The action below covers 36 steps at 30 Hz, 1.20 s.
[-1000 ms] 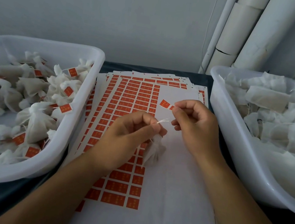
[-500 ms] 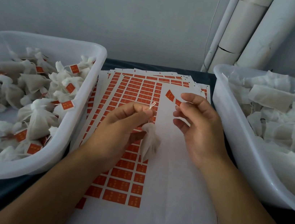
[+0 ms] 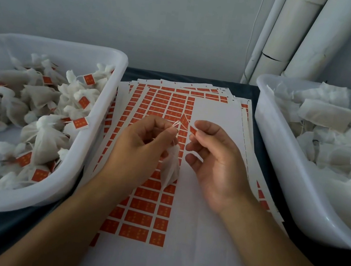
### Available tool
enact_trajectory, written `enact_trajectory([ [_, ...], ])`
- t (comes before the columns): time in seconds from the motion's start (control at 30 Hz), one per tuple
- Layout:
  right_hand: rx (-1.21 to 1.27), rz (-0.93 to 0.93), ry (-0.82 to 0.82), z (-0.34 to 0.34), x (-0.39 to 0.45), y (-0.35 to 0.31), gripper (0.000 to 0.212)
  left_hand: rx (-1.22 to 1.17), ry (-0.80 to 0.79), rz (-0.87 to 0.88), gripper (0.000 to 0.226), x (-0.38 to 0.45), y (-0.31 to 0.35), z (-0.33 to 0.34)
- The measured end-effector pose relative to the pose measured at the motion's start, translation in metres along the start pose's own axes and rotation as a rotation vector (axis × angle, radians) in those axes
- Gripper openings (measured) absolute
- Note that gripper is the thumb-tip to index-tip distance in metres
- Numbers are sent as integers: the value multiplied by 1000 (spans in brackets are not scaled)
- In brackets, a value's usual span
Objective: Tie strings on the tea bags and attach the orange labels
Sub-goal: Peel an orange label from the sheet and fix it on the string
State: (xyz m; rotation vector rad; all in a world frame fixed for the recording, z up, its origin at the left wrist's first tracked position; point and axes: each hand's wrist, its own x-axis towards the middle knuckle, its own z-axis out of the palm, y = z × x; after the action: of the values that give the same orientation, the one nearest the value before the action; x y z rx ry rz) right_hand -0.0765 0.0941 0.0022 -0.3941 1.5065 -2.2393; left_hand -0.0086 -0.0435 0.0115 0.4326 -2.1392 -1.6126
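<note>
Left hand [image 3: 143, 148]: pinching the thin white string [image 3: 177, 124], small white gathered tea bag [image 3: 170, 168] hanging below.
Right hand [image 3: 218, 161]: pinching a small orange paper label [image 3: 188, 124], just right of the string.

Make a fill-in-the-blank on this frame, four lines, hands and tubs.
1. The left hand pinches the string of a ____ that hangs below it.
2. The right hand pinches an ____ label.
3. Bags with labels already on lie in the ____ tub.
4. The sheets lie ____ the two tubs.

Missing: tea bag; orange; left; between
</note>
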Motion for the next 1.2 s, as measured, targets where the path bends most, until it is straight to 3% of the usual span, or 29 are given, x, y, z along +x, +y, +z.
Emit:
enact_trajectory([
  [0.27, 51, 54, -22, 5, -2, 6, 21, -10, -98, 2, 15, 0, 2, -3],
  [0.53, 59, -62, 67, 1, 1, 2, 19, -99, -145, -24, 18, -1, 4, -1],
  [0.8, 109, -90, -12, 2, -2, -1, 15, -274, -148, -162, 21, -4, 0, 2],
  [1.2, -38, -175, -219, 3, -6, -1, 17, -552, -130, -415, 19, -5, 2, 3],
])
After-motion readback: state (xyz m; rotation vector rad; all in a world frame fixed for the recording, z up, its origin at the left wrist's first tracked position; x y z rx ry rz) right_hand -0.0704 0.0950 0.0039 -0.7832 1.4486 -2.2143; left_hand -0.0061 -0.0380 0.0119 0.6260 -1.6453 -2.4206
